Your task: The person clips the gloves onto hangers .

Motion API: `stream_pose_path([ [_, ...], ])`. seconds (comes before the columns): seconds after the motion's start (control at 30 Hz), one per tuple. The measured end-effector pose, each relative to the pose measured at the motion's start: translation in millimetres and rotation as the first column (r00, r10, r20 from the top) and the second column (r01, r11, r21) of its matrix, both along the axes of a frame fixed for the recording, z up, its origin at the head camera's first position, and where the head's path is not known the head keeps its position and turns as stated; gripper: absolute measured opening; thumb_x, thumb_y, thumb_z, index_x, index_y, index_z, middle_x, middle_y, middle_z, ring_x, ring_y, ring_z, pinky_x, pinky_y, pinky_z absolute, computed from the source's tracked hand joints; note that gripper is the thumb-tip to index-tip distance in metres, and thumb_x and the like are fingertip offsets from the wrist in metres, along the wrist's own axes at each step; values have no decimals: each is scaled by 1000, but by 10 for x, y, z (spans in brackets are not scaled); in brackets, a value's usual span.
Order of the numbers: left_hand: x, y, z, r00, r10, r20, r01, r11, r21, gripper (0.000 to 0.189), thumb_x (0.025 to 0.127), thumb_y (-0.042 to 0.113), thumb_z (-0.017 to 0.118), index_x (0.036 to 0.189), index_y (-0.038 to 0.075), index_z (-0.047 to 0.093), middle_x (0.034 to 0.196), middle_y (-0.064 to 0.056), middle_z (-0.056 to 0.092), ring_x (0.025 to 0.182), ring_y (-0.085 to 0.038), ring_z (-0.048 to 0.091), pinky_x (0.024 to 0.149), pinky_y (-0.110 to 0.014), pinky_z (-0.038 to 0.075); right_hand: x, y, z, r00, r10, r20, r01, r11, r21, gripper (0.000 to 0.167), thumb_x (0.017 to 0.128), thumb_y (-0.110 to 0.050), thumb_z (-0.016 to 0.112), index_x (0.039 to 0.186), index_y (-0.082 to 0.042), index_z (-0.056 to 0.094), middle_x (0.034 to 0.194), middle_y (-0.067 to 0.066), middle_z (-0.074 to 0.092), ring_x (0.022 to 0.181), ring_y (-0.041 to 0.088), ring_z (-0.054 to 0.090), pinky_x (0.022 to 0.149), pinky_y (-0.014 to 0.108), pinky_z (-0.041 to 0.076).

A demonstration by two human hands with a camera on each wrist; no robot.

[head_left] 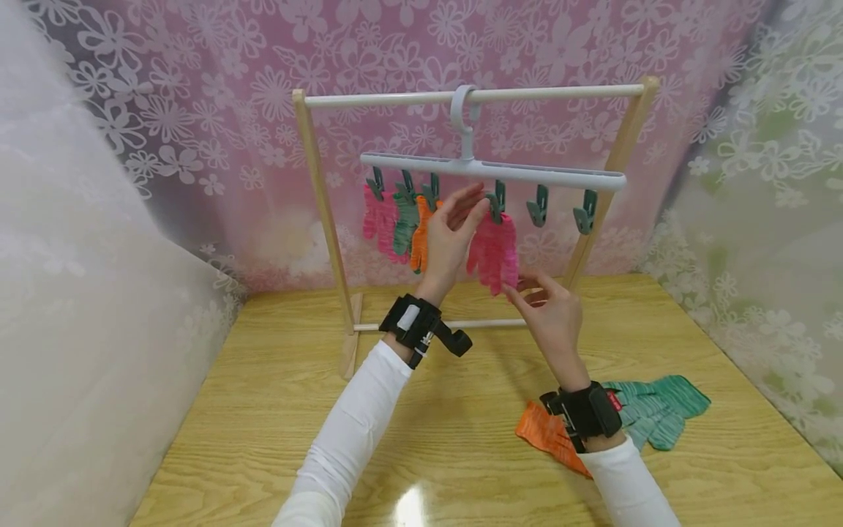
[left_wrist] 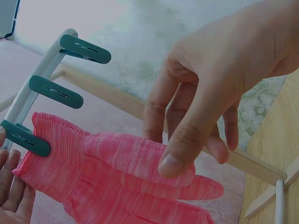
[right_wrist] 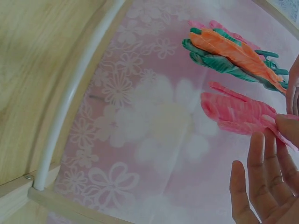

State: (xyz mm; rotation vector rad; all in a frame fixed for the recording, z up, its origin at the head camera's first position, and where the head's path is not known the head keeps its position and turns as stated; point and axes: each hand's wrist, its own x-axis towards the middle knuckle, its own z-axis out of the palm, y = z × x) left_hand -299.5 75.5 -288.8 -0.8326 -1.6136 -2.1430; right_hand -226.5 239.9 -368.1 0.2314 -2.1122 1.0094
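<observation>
A pink knit glove [head_left: 494, 252] hangs fingers-down from a dark green clip [head_left: 497, 203] on a white hanger [head_left: 546, 174]. My left hand [head_left: 454, 223] is raised beside that clip, its fingertips right at the glove's cuff. In the left wrist view, the left fingers [left_wrist: 17, 186] lie loosely extended at the cuff edge, and part of the hand is out of frame. My right hand [head_left: 552, 311] pinches the glove's lower end between thumb and fingers; the right wrist view shows the thumb [right_wrist: 287, 128] pressed over the pink fabric.
More pink, green and orange gloves [head_left: 421, 230] hang clipped at the left. Two bare clips [head_left: 538, 206] hang at the right. A wooden rack [head_left: 323, 212] carries the hanger. An orange glove [head_left: 546, 432] and green gloves [head_left: 665, 410] lie on the table [head_left: 276, 439] under my right forearm.
</observation>
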Motion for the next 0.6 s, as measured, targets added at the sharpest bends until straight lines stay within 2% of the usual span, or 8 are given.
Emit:
stream_pose_path([
  [0.2, 35, -57, -1, 999, 32, -32, -31, 999, 33, 33, 101, 3, 62, 131, -7, 60, 130, -24, 63, 117, -26, 63, 104, -34, 50, 23, 17, -80, 1000, -8, 1, 8, 1000, 16, 28, 83, -20, 87, 106, -7, 77, 87, 10, 77, 66, 27, 73, 61, 8, 51],
  [0.37, 62, -90, 29, 994, 90, -61, -85, 994, 74, 28, 101, 2, 61, 126, -10, 60, 126, -26, 65, 117, -29, 63, 104, -35, 50, 44, 23, -120, 1000, -13, 1, 13, 999, 32, 26, 84, -20, 86, 105, -8, 77, 85, 9, 76, 66, 25, 73, 60, 6, 48],
  [0.5, 124, -90, 104, 989, 115, -98, -108, 991, 75, 27, 101, -1, 59, 126, -12, 58, 123, -30, 64, 114, -36, 64, 101, -38, 52, 63, 23, -154, 1000, -10, 2, 10, 999, 46, 25, 84, -19, 86, 105, -9, 78, 84, 8, 76, 65, 24, 73, 61, 3, 45],
  [0.6, 209, -70, 188, 985, 104, -141, -98, 994, 49, 28, 101, -3, 58, 127, -13, 57, 123, -31, 64, 111, -40, 63, 98, -41, 54, 74, 24, -187, 1000, -12, 3, 12, 998, 61, 25, 83, -19, 87, 104, -8, 78, 83, 8, 76, 64, 24, 73, 61, 1, 43],
])
